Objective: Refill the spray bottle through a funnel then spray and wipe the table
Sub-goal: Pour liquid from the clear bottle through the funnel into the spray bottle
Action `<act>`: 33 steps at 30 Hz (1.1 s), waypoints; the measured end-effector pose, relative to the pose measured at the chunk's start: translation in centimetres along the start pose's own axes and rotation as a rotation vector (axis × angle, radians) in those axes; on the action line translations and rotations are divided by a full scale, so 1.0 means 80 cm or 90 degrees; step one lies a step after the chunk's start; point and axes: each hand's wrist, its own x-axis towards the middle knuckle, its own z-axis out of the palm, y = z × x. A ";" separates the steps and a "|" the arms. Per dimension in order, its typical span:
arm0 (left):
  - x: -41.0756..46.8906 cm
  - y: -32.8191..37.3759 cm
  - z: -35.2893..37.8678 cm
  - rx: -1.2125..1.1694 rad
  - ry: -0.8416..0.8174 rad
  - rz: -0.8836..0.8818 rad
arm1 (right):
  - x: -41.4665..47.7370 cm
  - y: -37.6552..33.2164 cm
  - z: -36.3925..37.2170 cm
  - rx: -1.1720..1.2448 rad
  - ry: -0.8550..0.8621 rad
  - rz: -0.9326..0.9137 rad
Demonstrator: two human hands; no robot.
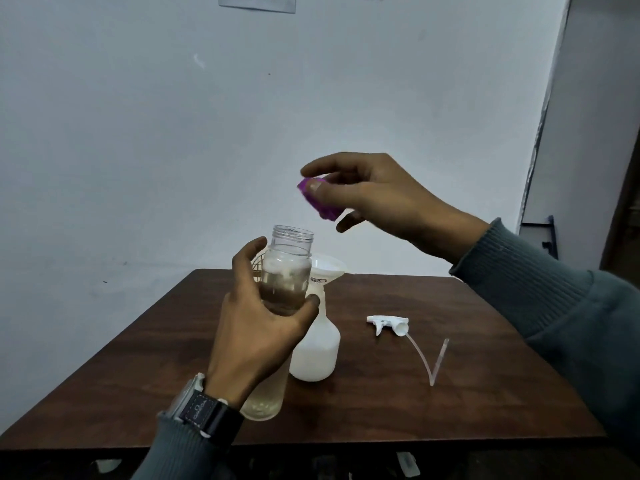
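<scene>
Two hands were seen above one dark wooden table (467, 403). The left hand (256, 334) was wrapped around one clear bottle (287, 268), fingers and thumb curled about its upper body; the bottle was held upright, its threaded mouth uncovered, with clear liquid visible inside. Whether its base touched the table could not be told. The right hand (377, 199) was raised higher and to the right of that mouth, and one purple cap (320, 204) was pinched between its thumb and fingers, well apart from the bottle.

One white spray bottle (317, 355) was stood on the table just behind the left hand, and one white funnel (330, 266) was seated in its neck. One white trigger head (388, 323) was laid on the table to the right of the spray bottle, apart from it, with its single bent dip tube (431, 362) trailing toward the near edge.

One watch (202, 408) with a dark strap was worn on the left wrist. Both forearms were covered by grey-green ribbed sleeves.
</scene>
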 end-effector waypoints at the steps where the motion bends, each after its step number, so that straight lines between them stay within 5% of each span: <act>1: 0.002 -0.001 -0.002 0.005 0.001 0.000 | 0.001 0.006 -0.001 0.051 0.027 0.039; 4: 0.007 -0.003 -0.008 0.019 0.007 -0.004 | 0.002 0.038 -0.002 0.157 0.102 0.181; 9: 0.014 -0.013 -0.012 0.044 0.016 -0.019 | -0.013 0.115 0.001 0.048 0.160 0.355; 16: 0.031 -0.034 -0.013 0.099 0.006 -0.042 | -0.032 0.163 0.023 0.117 0.065 0.495; 23: 0.043 -0.047 -0.011 0.140 -0.019 -0.039 | -0.027 0.166 0.036 0.311 0.035 0.515; 33: 0.053 -0.066 -0.010 0.176 -0.034 -0.043 | -0.018 0.162 0.050 0.319 0.068 0.408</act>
